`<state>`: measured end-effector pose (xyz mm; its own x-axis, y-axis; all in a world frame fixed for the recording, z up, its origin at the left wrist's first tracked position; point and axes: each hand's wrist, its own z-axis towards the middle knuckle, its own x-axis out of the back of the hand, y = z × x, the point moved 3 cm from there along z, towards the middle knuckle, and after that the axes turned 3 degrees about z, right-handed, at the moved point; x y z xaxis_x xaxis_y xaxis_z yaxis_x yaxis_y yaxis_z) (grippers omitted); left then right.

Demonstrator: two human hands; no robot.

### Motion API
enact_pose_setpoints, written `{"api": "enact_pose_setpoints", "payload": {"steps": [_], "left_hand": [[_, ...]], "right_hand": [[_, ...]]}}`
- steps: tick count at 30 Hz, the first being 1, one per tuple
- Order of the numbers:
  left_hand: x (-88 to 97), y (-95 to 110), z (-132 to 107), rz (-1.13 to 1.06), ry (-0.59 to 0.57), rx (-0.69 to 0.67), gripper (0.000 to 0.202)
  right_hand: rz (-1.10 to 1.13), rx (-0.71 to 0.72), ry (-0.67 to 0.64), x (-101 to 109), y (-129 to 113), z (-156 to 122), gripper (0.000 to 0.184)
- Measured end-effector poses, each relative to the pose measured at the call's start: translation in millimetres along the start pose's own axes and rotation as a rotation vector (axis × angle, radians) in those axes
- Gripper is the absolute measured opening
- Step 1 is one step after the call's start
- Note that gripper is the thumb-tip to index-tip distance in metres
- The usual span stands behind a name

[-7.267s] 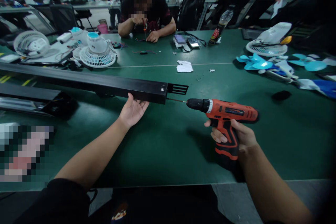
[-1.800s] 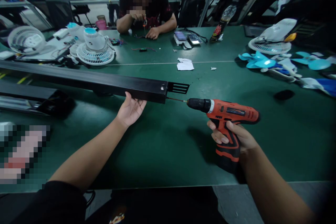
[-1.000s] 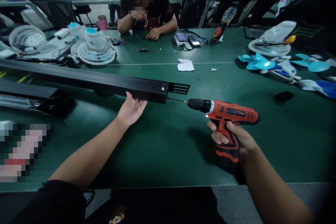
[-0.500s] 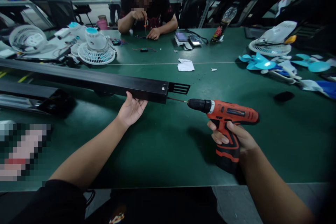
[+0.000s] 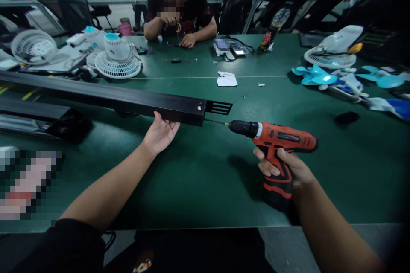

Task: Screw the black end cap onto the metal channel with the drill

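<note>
Nearest to the camera, the right hand (image 5: pixel 300 169) is closed firmly around the handle of a red and black power drill (image 5: pixel 282 134), above the green tabletop (image 5: pixel 198 187). At the left side lies a pixelated object (image 5: pixel 32 183), and behind it a shorter black profile (image 5: pixel 35 111) with an open end. Somewhat farther, the left hand (image 5: pixel 160 136) holds a long black beam (image 5: pixel 134 102) near its right end, with the thumb against the near side and the fingers passing underneath, where they are partly hidden. The thin bit (image 5: pixel 217 121) of the drill reaches to the lower part of this end; whether it goes inside, one cannot tell. Just above the bit, a slotted black plate (image 5: pixel 219 108) sticks out from the beam. Beyond lie a white paper (image 5: pixel 226 80), light blue fan blades (image 5: pixel 315 76) on the right and a white fan (image 5: pixel 118 64) on the left. Across the tabletop, another person (image 5: pixel 188 41) sits, leaning over small parts, and a bottle (image 5: pixel 272 34) is near.
</note>
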<state>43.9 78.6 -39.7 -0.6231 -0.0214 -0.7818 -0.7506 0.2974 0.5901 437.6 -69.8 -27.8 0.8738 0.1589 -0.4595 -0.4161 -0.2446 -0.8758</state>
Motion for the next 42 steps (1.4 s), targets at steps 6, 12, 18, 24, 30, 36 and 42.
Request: {"api": "enact_pose_setpoints", "payload": {"steps": [6,12,18,24,30,36,42], "left_hand": [[-0.2,0.5,-0.5,0.004,-0.012,0.010,0.061],[1.0,-0.2,-0.1,0.018,-0.015,0.005,0.062],[0.1,-0.5,-0.3,0.027,-0.019,-0.002,0.061],[-1.5,-0.2,-1.0,0.013,-0.009,0.006,0.062],[-1.3,-0.3,-1.1,0.010,-0.028,-0.007,0.064],[-5.9,1.1,-3.3,0.006,0.047,0.010,0.061],[0.2,-0.2,-1.1,0.027,0.056,0.000,0.058]], "right_hand": [[0.015,0.005,0.005,0.9,1.1,0.6,0.040],[0.013,0.009,0.004,0.4,-0.1,1.2,0.040],[0.008,0.001,0.004,0.7,-0.7,1.1,0.041],[0.016,-0.009,-0.016,-0.9,-1.1,1.2,0.040],[0.017,0.001,-0.005,-0.2,0.5,0.6,0.039],[0.051,0.010,-0.010,1.2,2.1,1.1,0.040],[0.048,-0.001,-0.017,-1.4,-0.7,2.1,0.039]]}}
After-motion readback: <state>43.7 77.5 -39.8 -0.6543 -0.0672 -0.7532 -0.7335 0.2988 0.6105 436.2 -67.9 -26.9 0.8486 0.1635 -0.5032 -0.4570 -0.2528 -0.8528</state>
